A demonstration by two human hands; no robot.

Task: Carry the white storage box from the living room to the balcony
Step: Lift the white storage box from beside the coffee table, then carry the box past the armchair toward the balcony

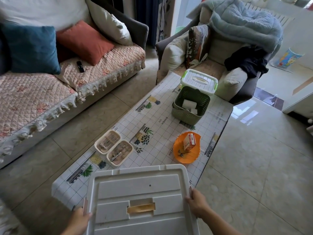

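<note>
The white storage box fills the bottom middle of the head view, lid on, with a strip of tan tape in the lid's recess. It sits over the near end of the low table. My left hand grips the box's left side by a pinkish latch. My right hand clasps the right side at its latch. Both forearms run off the bottom edge.
On the table lie an open manicure kit, an orange dish holding a small carton, a green basket and a small lidded white bin. A sofa stands left, an armchair beyond. Tiled floor lies to the right.
</note>
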